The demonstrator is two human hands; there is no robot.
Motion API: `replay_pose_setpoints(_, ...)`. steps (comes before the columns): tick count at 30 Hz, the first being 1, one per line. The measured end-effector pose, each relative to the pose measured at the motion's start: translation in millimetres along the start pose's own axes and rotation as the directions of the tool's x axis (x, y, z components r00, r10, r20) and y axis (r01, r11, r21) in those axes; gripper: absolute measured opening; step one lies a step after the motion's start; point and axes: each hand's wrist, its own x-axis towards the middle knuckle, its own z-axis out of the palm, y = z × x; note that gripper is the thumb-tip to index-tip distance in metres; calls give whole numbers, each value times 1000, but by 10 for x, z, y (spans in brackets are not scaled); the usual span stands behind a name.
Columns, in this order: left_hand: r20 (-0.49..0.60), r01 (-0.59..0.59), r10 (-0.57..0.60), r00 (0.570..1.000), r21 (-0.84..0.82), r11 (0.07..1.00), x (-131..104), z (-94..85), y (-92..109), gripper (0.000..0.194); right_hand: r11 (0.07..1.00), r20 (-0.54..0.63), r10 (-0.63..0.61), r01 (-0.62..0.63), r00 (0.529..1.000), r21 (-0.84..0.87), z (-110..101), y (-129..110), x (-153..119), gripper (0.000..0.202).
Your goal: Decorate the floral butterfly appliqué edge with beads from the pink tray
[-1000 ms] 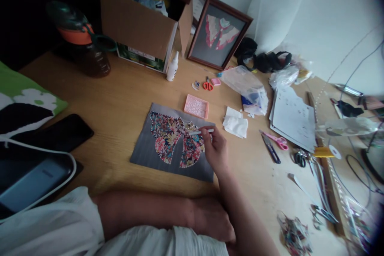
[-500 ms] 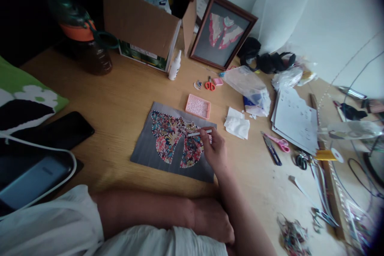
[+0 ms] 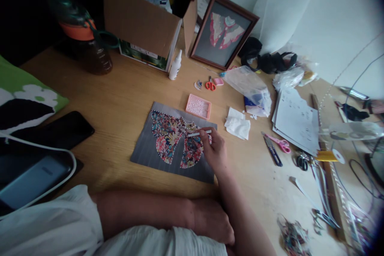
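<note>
My right hand [image 3: 214, 150] pinches a thin white pen-like stick [image 3: 199, 133]. Its tip points left over a floral butterfly-shaped cloth piece [image 3: 165, 128], edged with small white beads. This piece lies on a dark grey sheet [image 3: 142, 150] on the desk, and the hand's side rests at the sheet's right edge. Behind the sheet is a pink tray [image 3: 198, 107] of tiny pale beads. My left hand [image 3: 213, 222] is closed in a fist low in front of me, beside my right forearm; its palm side is hidden, so anything inside cannot be made out.
Behind stand a glue bottle [image 3: 175, 65], a cardboard box [image 3: 141, 20] and a framed butterfly picture [image 3: 225, 32]. Small orange-handled scissors [image 3: 210, 84] lie nearby. Rightward are tissues [image 3: 237, 123], a cutter [image 3: 273, 152], pink scissors [image 3: 280, 143] and papers [image 3: 297, 116]. Phones and a bottle [image 3: 93, 54] occupy the left.
</note>
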Motion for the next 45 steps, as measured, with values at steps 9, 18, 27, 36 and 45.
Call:
replay_pose_setpoints(9, 114, -67, 72, 991, -47, 997, 1, -165, 35, 49, 1000, 23, -9, 9, 1000, -10, -1, 7, 2, 27)
replay_pose_setpoints(18, 78, -68, 72, 994, -49, 996, -15, -167, 44, 44, 1000, 18, -9, 10, 1000, -26, 4, 15, 4, 28)
replay_pose_setpoints(27, 56, -75, 80, 995, -85, 994, 6, -124, 3, 40, 1000, 24, -8, 9, 1000, -22, -1, 15, 2, 27)
replay_pose_setpoints(36, 42, -66, 71, 997, -114, 991, 11, -113, 5, 41, 1000, 11, 19, -19, 1000, 8, 7, 2, 2, 28)
replay_pose_setpoints(45, 33, -67, 72, 997, -130, 989, 3, -96, -4, 40, 1000, -13, 22, -22, 1000, 0, -3, -6, 10, 29)
